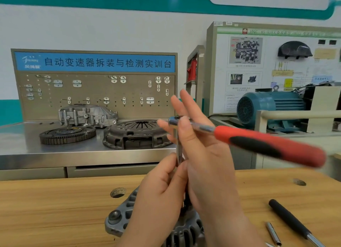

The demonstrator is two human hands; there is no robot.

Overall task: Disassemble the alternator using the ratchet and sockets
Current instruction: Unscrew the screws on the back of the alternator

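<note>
— Where does the alternator (121, 217) lie?
— On the wooden bench (55, 200), low, directly under both hands.
— And the hands?
— The left hand (162, 189), nearer to it, pinches the extension bar (178, 150), which stands upright from it. The right hand (203, 154), fingers mostly straight, rests against the head of the ratchet (258, 143). The red handle points right, about level, so I think the swing must go sideways.
</note>
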